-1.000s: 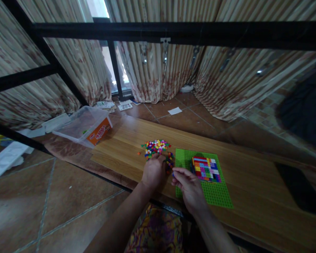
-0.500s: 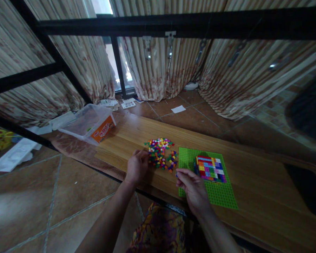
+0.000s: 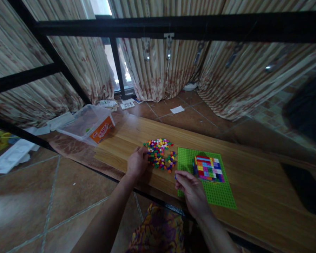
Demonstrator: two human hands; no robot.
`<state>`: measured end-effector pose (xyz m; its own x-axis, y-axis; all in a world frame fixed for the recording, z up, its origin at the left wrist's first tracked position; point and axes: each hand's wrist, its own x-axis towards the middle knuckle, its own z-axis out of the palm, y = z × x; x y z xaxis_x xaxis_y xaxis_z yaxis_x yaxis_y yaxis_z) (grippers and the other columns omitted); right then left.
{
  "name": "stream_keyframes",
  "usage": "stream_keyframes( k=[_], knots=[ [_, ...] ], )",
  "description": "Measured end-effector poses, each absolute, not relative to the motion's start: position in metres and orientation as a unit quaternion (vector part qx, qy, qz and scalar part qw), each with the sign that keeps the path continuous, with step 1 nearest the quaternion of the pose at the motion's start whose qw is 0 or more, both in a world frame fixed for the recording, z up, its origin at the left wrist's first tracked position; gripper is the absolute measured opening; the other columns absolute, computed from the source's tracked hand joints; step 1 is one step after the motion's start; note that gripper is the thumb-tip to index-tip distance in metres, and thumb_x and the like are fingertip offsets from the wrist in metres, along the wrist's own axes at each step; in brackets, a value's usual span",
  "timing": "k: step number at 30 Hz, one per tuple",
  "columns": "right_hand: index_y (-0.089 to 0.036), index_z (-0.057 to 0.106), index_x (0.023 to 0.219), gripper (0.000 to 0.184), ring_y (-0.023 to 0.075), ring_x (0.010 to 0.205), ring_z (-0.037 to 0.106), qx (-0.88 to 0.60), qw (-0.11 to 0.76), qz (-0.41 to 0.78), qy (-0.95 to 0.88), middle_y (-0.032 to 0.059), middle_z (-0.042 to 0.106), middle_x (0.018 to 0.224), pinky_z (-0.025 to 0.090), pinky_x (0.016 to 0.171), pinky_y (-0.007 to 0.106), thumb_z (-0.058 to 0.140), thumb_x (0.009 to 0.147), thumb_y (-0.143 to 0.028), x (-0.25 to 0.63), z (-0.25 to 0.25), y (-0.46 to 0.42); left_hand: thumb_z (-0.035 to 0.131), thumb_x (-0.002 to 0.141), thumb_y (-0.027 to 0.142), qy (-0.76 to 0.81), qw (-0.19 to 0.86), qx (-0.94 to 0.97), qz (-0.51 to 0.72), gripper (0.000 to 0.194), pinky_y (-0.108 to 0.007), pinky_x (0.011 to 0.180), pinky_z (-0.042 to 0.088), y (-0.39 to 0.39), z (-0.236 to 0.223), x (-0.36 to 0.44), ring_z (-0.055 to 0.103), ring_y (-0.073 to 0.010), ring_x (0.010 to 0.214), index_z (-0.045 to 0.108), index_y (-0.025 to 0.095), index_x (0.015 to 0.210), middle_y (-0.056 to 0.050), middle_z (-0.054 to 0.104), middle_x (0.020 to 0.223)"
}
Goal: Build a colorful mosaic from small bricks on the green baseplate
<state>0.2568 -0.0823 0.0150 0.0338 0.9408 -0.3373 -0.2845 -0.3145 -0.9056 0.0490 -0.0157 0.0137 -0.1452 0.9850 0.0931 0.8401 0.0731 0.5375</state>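
My right hand (image 3: 191,191) hovers over the near left part of a green studded baseplate (image 3: 220,199), pinching a small blue toy brick (image 3: 176,176) between thumb and finger. On that baseplate stands a low block built of many-coloured bricks (image 3: 209,169), to the right of this hand. My left hand (image 3: 137,163) is at the left edge of a pile of small loose bricks (image 3: 160,151). Its fingers are curled together at the pile, and what they hold, if anything, is hidden from view.
A clear plastic box (image 3: 80,121) with an orange label stands at the table's far left end. A dark flat object (image 3: 304,188) lies toward the right end of the wooden table (image 3: 255,179). Black metal bars (image 3: 158,26) cross in front of striped curtains (image 3: 158,70).
The view has shifted very slightly. Both hands keep almost the same places, the left at the pile and the right still pinching the blue brick.
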Motion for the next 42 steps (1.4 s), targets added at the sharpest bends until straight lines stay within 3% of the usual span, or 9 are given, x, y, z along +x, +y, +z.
stream_keyframes(
  k=[5, 11, 21, 28, 32, 42],
  knots=[
    [-0.024, 0.073, 0.098, 0.033, 0.0138, 0.067, 0.062, -0.511, 0.483, 0.615, -0.357, 0.0009, 0.069, 0.071, 0.050, 0.067, 0.028, 0.073, 0.073, -0.045, 0.258, 0.025, -0.085, 0.048, 0.084, 0.024, 0.720, 0.144, 0.635, 0.240, 0.014, -0.026, 0.074, 0.044, -0.017, 0.014, 0.049, 0.060, -0.0161, 0.082, 0.062, 0.021, 0.085, -0.004, 0.062, 0.093],
    [-0.023, 0.070, 0.091, 0.027, 0.0186, 0.074, 0.068, -0.520, 0.453, 0.592, -0.417, 0.0025, 0.072, 0.076, 0.053, 0.071, 0.032, 0.072, 0.075, -0.044, 0.273, 0.039, -0.089, 0.049, 0.083, 0.024, 0.717, 0.144, 0.630, 0.263, 0.012, -0.026, 0.073, 0.044, -0.019, 0.010, 0.047, 0.061, -0.0161, 0.082, 0.060, 0.020, 0.086, -0.004, 0.065, 0.092],
    [-0.026, 0.075, 0.089, 0.021, 0.0219, 0.090, 0.066, -0.589, 0.564, 0.373, -0.442, 0.0031, 0.074, 0.096, 0.050, 0.086, 0.041, 0.073, 0.072, -0.036, 0.355, 0.046, -0.051, 0.048, 0.083, 0.027, 0.712, 0.128, 0.636, 0.269, 0.020, -0.028, 0.078, 0.047, -0.019, 0.009, 0.045, 0.063, -0.0181, 0.090, 0.063, 0.022, 0.095, -0.004, 0.068, 0.099],
    [-0.025, 0.075, 0.091, 0.022, 0.0222, 0.086, 0.066, -0.603, 0.528, 0.349, -0.485, 0.0037, 0.074, 0.095, 0.051, 0.080, 0.038, 0.067, 0.076, -0.039, 0.359, 0.042, -0.044, 0.054, 0.082, 0.033, 0.665, 0.207, 0.604, 0.388, 0.027, -0.025, 0.066, 0.050, -0.028, 0.024, 0.067, 0.061, -0.0129, 0.068, 0.061, 0.020, 0.104, -0.002, 0.069, 0.092],
    [-0.025, 0.075, 0.090, 0.020, 0.0193, 0.077, 0.065, -0.606, 0.484, 0.329, -0.538, 0.0026, 0.074, 0.088, 0.049, 0.072, 0.033, 0.063, 0.078, -0.037, 0.357, 0.042, -0.021, 0.054, 0.082, 0.027, 0.571, 0.268, 0.674, 0.385, 0.024, -0.024, 0.070, 0.051, -0.032, 0.033, 0.109, 0.063, -0.0131, 0.079, 0.061, 0.021, 0.104, -0.003, 0.068, 0.098],
    [-0.029, 0.075, 0.077, 0.011, 0.0197, 0.085, 0.062, -0.558, 0.418, 0.300, -0.650, 0.0003, 0.071, 0.082, 0.045, 0.084, 0.034, 0.064, 0.077, -0.030, 0.352, 0.039, 0.009, 0.052, 0.082, 0.015, 0.526, 0.333, 0.675, 0.396, 0.022, -0.028, 0.081, 0.050, -0.056, 0.016, 0.148, 0.063, -0.0141, 0.088, 0.059, 0.020, 0.102, -0.004, 0.067, 0.095]
  ],
)
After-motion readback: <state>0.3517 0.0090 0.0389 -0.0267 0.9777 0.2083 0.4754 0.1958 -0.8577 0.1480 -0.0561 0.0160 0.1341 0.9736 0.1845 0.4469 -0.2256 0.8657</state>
